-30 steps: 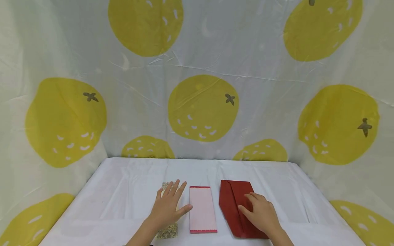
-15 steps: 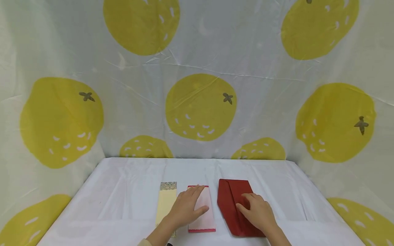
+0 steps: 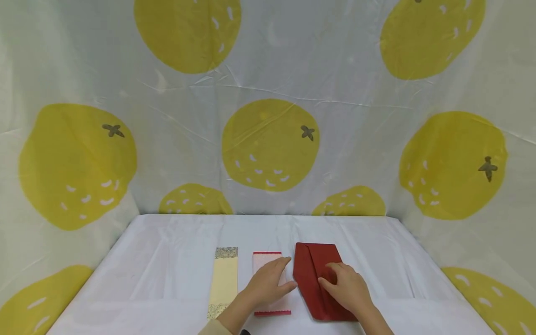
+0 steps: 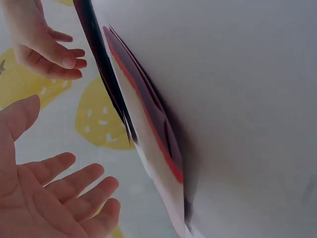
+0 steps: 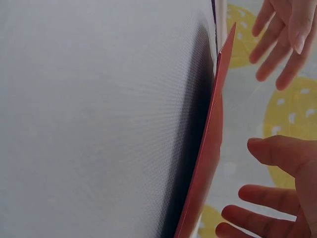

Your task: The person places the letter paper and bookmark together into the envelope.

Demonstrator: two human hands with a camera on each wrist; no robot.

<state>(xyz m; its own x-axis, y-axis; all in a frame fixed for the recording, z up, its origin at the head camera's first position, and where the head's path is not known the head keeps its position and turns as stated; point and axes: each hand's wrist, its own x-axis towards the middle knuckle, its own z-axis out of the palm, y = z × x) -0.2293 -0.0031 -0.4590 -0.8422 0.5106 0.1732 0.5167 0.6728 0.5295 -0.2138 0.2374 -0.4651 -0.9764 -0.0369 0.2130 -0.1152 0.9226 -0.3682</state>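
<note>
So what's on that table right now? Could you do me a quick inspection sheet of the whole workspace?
Surface: table under a white cloth, slightly creased.
Job's things: dark red paper envelope on the right; pink card with red edges in the middle.
Clutter: cream paper strip with patterned ends lying flat, left of the card, untouched.
Hands: left hand rests open on the pink card; right hand rests flat on the red envelope, fingers relaxed.
Cables: nothing seen.
Surroundings: white backdrop sheet with big yellow fruit prints behind and at both sides.
</note>
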